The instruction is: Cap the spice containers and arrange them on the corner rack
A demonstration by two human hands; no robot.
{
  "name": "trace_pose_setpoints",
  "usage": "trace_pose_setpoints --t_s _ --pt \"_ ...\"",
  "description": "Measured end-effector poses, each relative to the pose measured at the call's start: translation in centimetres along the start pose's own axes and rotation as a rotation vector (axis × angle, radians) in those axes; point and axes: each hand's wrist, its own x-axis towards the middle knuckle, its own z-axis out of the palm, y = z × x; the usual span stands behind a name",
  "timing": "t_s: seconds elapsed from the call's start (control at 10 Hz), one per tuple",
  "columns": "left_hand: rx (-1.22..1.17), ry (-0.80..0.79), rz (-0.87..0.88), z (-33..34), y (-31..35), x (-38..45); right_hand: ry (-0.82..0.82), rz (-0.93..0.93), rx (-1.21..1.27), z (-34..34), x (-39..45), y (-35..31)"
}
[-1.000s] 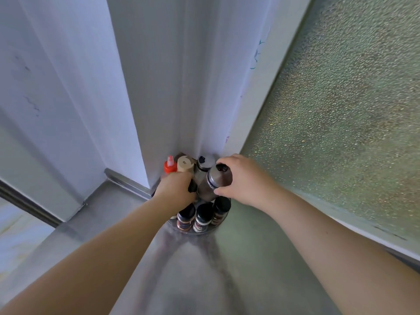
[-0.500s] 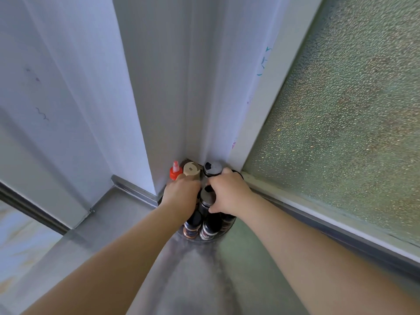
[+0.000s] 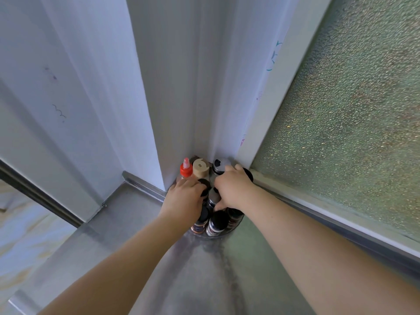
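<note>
Spice jars crowd the round corner rack (image 3: 236, 227) beneath my hands. My right hand (image 3: 234, 189) grips a steel shaker (image 3: 213, 197); my left hand (image 3: 185, 196) curls over a black-capped jar (image 3: 204, 185). Behind the left hand stands a red-nozzled bottle (image 3: 186, 170), on the steel counter (image 3: 141, 237).

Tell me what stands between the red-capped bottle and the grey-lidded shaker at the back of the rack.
In the head view, a beige-capped jar stands between the red-capped bottle and the grey-lidded shaker.
</note>
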Motion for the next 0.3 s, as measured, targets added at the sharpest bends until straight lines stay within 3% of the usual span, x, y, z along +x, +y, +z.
trace_pose_setpoints --t_s 0.1,0.3 --pt "-0.024 0.012 -0.005 -0.1 0.4 -0.5 0.011 -0.007 0.075 0.0 -0.4 0.1" --pt "-0.057 0.07 0.009 -0.2 0.9 -1.0 0.28 -0.014 0.352 1.9 -2.8 0.6"
